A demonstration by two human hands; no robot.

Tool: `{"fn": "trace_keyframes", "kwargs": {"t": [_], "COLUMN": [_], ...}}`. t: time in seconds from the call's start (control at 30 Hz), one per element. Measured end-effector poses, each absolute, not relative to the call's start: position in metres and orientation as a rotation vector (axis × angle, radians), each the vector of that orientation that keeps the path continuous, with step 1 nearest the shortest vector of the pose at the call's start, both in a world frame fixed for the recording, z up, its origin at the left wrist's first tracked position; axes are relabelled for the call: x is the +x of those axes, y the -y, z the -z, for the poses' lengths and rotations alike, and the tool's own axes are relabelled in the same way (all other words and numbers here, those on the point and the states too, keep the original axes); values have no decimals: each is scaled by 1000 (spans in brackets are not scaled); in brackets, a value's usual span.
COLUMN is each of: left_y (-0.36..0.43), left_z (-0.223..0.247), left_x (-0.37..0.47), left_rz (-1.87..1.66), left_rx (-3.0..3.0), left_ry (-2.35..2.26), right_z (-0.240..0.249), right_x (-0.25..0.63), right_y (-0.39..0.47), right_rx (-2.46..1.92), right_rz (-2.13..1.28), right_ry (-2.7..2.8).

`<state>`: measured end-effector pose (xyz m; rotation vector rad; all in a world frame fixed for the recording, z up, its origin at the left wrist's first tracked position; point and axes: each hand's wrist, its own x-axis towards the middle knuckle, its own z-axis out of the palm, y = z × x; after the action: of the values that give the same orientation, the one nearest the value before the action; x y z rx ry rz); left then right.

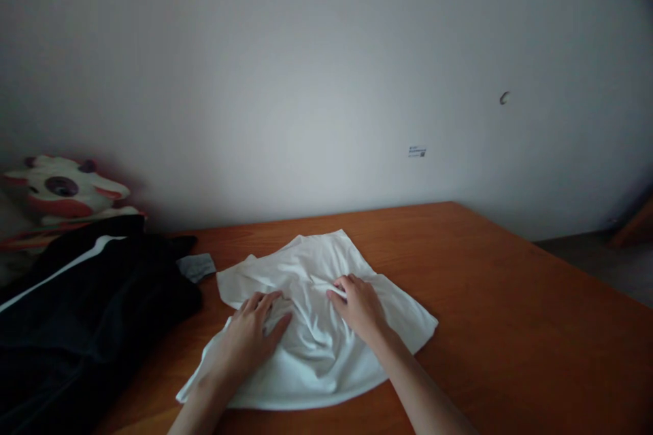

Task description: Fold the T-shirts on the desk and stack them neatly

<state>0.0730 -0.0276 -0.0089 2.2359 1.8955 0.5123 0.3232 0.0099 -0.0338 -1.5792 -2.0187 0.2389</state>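
A white garment, which looks like a T-shirt (pixel 321 255), lies spread and wrinkled on the wooden table, its wide hem towards me. My left hand (pixel 249 334) rests on its left half, thumb apart from the fingers, pressing on the cloth without a visible grip. On the right half, my right hand (pixel 361 307) pinches a raised fold of the fabric between thumb and fingers. Creases run through the cloth between both hands.
Dark clothing with a white stripe (pixel 76 312) is heaped on the left, a small grey piece of cloth (pixel 197 267) at its edge. Behind it sits a cow-like plush toy (pixel 76 187). The wooden table (pixel 510 312) meets a pale wall (pixel 306 81) with a small sticker (pixel 417 151).
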Motion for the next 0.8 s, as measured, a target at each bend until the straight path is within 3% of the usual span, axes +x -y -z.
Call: {"fn": "trace_keyframes", "kwargs": {"t": [0.27,0.43,0.57,0.67,0.8], "left_y": [32,35,40,44,47], "left_z": [1,13,8,-2,-7], "left_x": [75,71,73,76,80], "left_rz": [-445,-644,-562,-412,-454], "left_rx": [2117,2266,2299,2306,2266], "left_ry": [-1905,-1924,-1828,-1692,-1572], "right_z": [38,20,10,8,6], "right_x": [324,311,286,273,275], "right_y": [-13,-5,20,35,34], "right_rx": [-1268,-918,-651,-537,-577], "right_rz": [-365,-1186,-1756,-1951,-1892], "right_ry": [1773,1331,1055,1056,986]}}
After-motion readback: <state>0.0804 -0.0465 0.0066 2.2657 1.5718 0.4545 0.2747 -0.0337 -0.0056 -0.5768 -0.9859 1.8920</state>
